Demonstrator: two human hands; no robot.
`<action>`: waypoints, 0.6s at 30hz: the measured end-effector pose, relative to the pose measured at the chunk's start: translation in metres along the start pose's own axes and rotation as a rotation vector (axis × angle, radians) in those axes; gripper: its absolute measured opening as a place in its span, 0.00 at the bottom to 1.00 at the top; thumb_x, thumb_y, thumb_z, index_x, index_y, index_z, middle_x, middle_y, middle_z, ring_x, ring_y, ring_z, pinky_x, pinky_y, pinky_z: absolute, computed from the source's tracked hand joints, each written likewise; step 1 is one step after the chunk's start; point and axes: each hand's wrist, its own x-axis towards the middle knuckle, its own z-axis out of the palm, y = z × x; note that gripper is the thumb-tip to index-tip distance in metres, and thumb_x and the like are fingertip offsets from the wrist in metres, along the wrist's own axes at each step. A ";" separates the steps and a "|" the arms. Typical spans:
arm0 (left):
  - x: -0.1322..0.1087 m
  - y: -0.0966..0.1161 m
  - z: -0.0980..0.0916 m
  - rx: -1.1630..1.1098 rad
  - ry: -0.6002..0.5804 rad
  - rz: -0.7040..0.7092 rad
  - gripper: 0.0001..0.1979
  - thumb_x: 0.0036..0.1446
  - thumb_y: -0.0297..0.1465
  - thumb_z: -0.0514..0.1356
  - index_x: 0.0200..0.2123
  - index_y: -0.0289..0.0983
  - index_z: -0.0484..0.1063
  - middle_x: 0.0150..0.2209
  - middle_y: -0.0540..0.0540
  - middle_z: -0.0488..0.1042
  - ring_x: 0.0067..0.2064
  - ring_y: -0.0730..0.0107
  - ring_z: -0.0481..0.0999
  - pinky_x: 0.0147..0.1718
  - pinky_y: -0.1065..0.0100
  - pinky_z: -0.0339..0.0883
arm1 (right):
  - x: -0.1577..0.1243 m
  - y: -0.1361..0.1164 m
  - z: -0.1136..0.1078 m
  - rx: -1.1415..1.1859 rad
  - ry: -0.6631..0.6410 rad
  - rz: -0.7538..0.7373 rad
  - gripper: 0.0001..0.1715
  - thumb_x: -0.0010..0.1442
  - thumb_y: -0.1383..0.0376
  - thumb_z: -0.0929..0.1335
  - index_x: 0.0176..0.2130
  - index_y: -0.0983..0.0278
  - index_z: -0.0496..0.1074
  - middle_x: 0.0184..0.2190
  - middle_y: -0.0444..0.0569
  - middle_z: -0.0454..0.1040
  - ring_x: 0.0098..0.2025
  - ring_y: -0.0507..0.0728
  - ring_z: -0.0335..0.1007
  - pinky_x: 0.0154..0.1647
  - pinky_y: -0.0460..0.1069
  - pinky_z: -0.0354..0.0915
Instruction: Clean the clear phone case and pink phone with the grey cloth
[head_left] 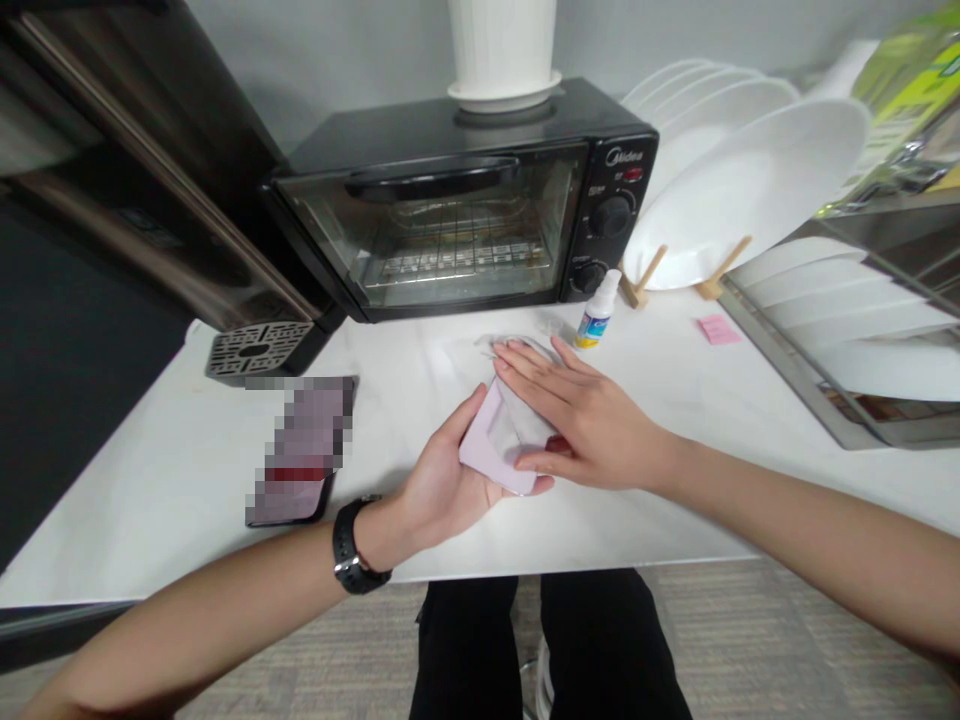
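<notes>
In the head view my left hand (450, 480) grips a flat pale lilac phone (484, 450) from below, thumb along its left edge. Whether this is the phone itself or a case I cannot tell. Over its upper face lies a thin greyish-white cloth (517, 415). My right hand (585, 415) presses the cloth down with fingers stretched and thumb near the lower end. Palm and fingers hide part of both. Just beyond the right fingertips stands a small white spray bottle (594, 315) with a blue and yellow label.
A black toaster oven (450, 230) stands at the back, a white pot (502, 50) on top. White plates (750, 190) lean in a wooden rack at right. A pink paper note (718, 330) lies nearby. A pixelated dark-edged device (304, 450) lies left, before a dark machine (259, 350).
</notes>
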 end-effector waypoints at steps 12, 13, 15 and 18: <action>0.000 0.005 0.000 -0.133 0.055 0.043 0.30 0.82 0.40 0.44 0.45 0.39 0.86 0.38 0.40 0.88 0.35 0.59 0.88 0.36 0.52 0.88 | -0.001 0.013 0.000 0.040 0.074 0.009 0.48 0.74 0.49 0.70 0.82 0.49 0.50 0.78 0.54 0.60 0.78 0.73 0.59 0.80 0.79 0.51; 0.000 0.005 0.001 -0.128 0.066 0.045 0.29 0.82 0.40 0.44 0.45 0.39 0.86 0.38 0.41 0.88 0.35 0.60 0.88 0.35 0.52 0.88 | -0.001 0.015 0.000 0.047 0.077 0.013 0.47 0.74 0.50 0.70 0.82 0.49 0.50 0.78 0.53 0.61 0.78 0.73 0.59 0.80 0.79 0.51; 0.000 0.005 0.003 -0.120 0.079 0.047 0.29 0.82 0.39 0.45 0.45 0.39 0.86 0.39 0.42 0.88 0.35 0.60 0.88 0.35 0.52 0.88 | 0.000 0.017 0.001 0.063 0.086 0.012 0.46 0.74 0.50 0.71 0.81 0.48 0.52 0.78 0.52 0.61 0.79 0.73 0.58 0.80 0.78 0.52; 0.000 0.004 0.004 -0.116 0.092 0.044 0.27 0.81 0.39 0.46 0.45 0.39 0.85 0.39 0.42 0.87 0.37 0.58 0.88 0.34 0.52 0.88 | 0.000 0.020 -0.001 0.080 0.095 -0.009 0.43 0.73 0.50 0.72 0.79 0.47 0.57 0.77 0.51 0.64 0.78 0.72 0.60 0.80 0.76 0.57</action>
